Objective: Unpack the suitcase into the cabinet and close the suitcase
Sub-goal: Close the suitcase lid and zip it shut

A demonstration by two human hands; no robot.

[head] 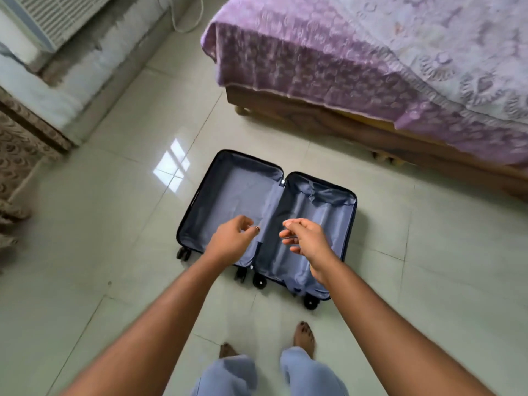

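Observation:
A dark blue wheeled suitcase (245,187) lies flat and wide open on the tiled floor, both halves lined in light blue fabric with nothing lying in them. My left hand (231,238) hovers above the near part of the left half, fingers loosely curled and holding nothing. Just to its right, my right hand (307,238) hangs over the right half, fingers also relaxed and holding nothing. The two hands are close together near the suitcase's hinge line. No cabinet shows in this view.
A wooden bed (343,124) with a purple patterned cover (371,52) stands at the back right. A white air cooler (51,18) and a mattress edge sit at the back left. My bare feet (304,335) stand on glossy tiles just before the suitcase.

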